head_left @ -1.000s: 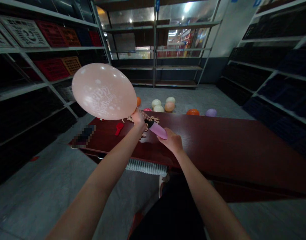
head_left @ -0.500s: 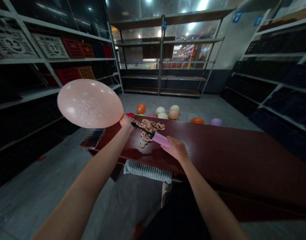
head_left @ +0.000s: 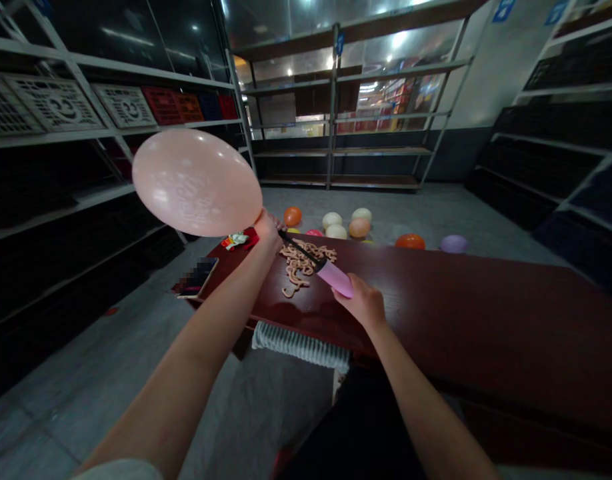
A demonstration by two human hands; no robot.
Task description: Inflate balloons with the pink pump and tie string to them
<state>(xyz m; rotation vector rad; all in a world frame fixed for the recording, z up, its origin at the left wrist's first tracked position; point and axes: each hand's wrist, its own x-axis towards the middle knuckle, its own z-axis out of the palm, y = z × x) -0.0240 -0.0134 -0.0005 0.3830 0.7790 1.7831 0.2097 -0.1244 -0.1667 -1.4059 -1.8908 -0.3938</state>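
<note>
A large inflated peach balloon [head_left: 196, 183] with pale printing floats out to the left of my left hand [head_left: 270, 230], whose fingers are closed around its neck at the tip of the pump. My right hand [head_left: 363, 301] grips the pink body of the hand pump [head_left: 336, 278]; its black rod slants up toward my left hand. Beneath the pump, a heap of tan, uninflated long balloons [head_left: 299, 263] lies on the dark red table [head_left: 446, 307]. Red and multicoloured limp balloons [head_left: 235, 241] are just left of my left hand.
A phone-like device [head_left: 199, 277] lies at the table's left end. A grey ribbed cloth [head_left: 301, 345] hangs at the near edge. Beyond the table, orange [head_left: 293, 215], white, peach and purple balloons [head_left: 454, 244] rest on the floor. Shelves with crates [head_left: 129, 105] stand around.
The view has shifted, so most things appear further right. The multicoloured limp balloons now show beside my left hand. Both hands keep their hold, and the peach balloon looks about the same size.
</note>
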